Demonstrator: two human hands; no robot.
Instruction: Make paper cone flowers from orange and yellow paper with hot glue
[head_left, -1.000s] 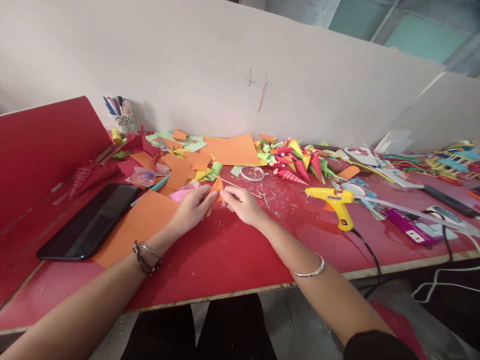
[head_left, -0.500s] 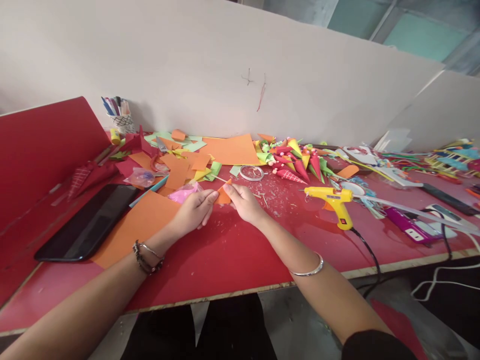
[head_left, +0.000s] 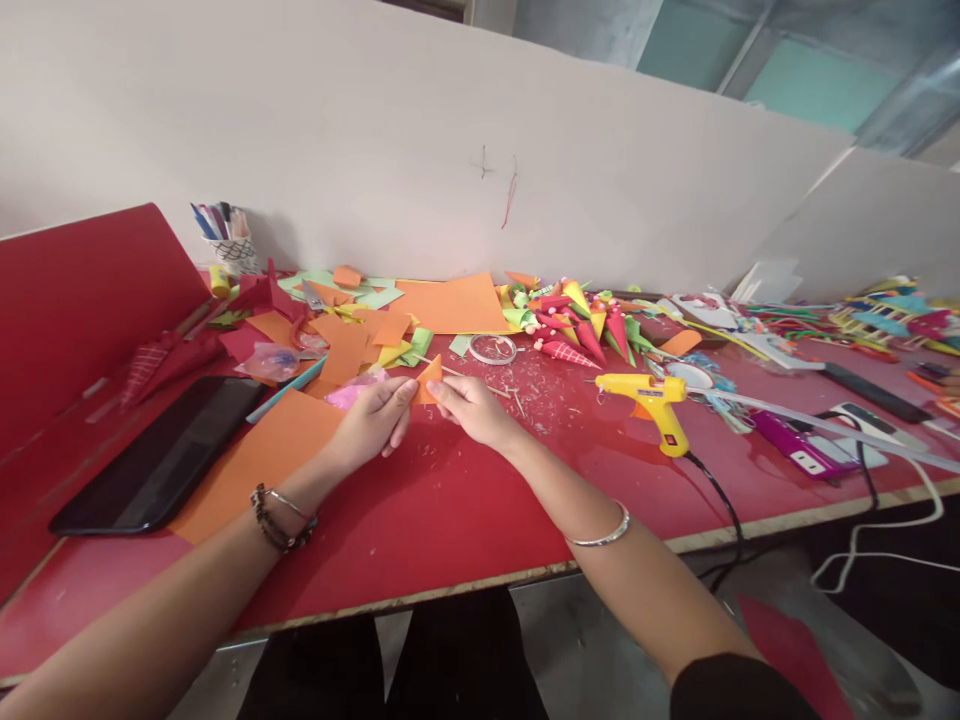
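Above the red tabletop point(head_left: 450, 510), your left hand point(head_left: 379, 412) and right hand point(head_left: 471, 402) pinched the orange paper piece point(head_left: 429, 382) between them, mid-frame.

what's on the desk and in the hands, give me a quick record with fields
left hand: pinches small orange paper
right hand: pinches its other side
glue gun: yellow, right of the hands
paper cones: heaped near the wall, mixed colours
black device: left, beside large orange sheet
pen cup: back left, by the wall
surface: red desk

Beaded dark bracelet and thin silver bangle point(head_left: 283, 517), wider silver bangle point(head_left: 604, 530), black sleeve point(head_left: 739, 688), black trousers point(head_left: 465, 660)
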